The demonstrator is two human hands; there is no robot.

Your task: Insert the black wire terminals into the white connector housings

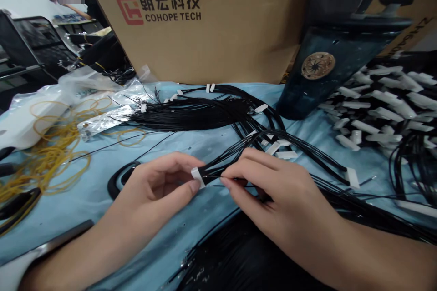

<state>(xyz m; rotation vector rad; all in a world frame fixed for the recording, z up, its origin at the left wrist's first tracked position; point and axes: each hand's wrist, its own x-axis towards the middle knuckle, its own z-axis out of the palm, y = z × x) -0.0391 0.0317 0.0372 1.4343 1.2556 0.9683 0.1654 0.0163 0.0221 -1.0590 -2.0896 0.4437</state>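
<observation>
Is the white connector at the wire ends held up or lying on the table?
Held up: the left hand pinches the white connector between its fingertips, above the blue cloth.

yellow rubber bands (44, 163) lie on blue cloth (85, 211) near a cohope tech carton (205, 22)

The left hand (153, 186) and right hand (276, 191) are bare, with slender fingers and short, neatly trimmed fingernails (194, 186). Both forearms (372, 254) are bare as well, as far as the view reaches.
</observation>
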